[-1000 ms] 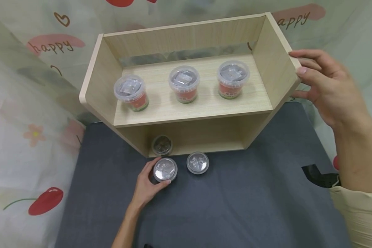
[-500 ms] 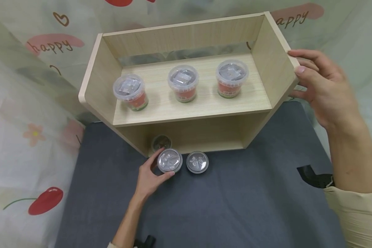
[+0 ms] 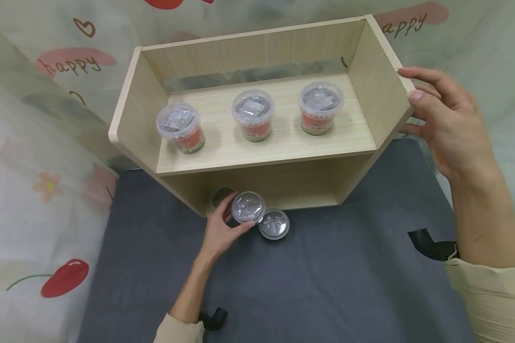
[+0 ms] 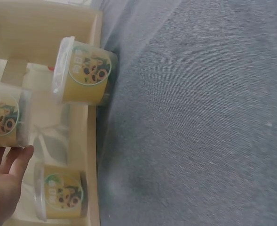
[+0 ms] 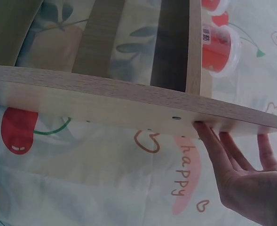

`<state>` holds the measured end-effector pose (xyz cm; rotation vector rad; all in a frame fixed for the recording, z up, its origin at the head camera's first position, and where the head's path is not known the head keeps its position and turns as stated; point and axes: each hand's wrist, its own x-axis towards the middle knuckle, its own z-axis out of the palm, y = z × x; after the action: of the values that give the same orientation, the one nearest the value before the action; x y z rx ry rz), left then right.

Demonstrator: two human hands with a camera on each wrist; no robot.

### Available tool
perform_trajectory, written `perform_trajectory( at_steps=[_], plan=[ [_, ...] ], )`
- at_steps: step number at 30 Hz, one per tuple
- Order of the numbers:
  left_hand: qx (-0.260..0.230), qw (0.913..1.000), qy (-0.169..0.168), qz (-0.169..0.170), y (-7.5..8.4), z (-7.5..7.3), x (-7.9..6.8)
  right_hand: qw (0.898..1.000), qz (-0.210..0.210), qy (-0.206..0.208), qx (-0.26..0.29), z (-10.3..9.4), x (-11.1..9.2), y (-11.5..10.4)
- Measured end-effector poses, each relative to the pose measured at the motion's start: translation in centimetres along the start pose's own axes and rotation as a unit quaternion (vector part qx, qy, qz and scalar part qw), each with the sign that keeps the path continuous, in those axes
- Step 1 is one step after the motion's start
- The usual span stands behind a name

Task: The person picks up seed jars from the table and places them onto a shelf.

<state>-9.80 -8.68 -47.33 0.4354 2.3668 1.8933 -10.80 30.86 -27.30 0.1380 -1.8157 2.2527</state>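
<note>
Between the thumb and fingers of my left hand (image 3: 221, 230) is a clear lidded plastic tub (image 3: 248, 206), raised in front of the shelf's lower compartment. Its yellow label with sunflowers shows in the left wrist view. A matching tub (image 3: 274, 225) stands just right of it at the shelf's front edge. Behind my left fingers, another tub (image 3: 219, 196) sits inside the lower compartment at the left, partly hidden. My right hand (image 3: 455, 124) holds the right side panel of the wooden shelf (image 3: 292, 145), thumb on the front edge and fingertips against the outer face (image 5: 129, 115).
On the upper board stand three tubs with red labels: a left one (image 3: 181, 127), a middle one (image 3: 253, 116) and a right one (image 3: 321, 108). The shelf rests on a dark grey cloth (image 3: 347, 286). Patterned curtains (image 3: 30, 200) hang behind and at the sides.
My left hand has lifted the tub and carried it forward and to the right, from left of the standing tub to the lower compartment's front. My right hand stays at the side panel.
</note>
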Motion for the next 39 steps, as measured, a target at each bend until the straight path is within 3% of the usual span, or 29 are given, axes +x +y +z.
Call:
perform_trajectory(
  at_steps=[5, 17, 23, 33, 39],
  plan=[
    [-0.008, 0.9999, -0.01, 0.003, 0.9, 0.5, 0.7, 1.0, 0.0, 0.007, -0.001, 0.1, -0.1, 0.1],
    [-0.01, 0.9998, -0.018, 0.008, 1.4, 2.1, 3.0, 1.0, -0.003, 0.002, 0.008, 0.1, 0.0, 0.0],
    [-0.015, 0.9997, -0.01, 0.016, 0.8, 3.1, 3.8, 1.0, -0.001, 0.004, 0.012, 0.2, 0.0, 0.1],
    [-0.028, 0.9995, -0.004, -0.014, -0.6, 4.6, 4.3, 1.0, -0.002, 0.005, 0.026, 0.2, -0.1, 0.2],
    [-0.025, 0.9996, -0.004, -0.013, -1.3, 5.1, 4.4, 1.0, -0.002, 0.004, 0.027, 0.1, -0.1, 0.2]
  ],
)
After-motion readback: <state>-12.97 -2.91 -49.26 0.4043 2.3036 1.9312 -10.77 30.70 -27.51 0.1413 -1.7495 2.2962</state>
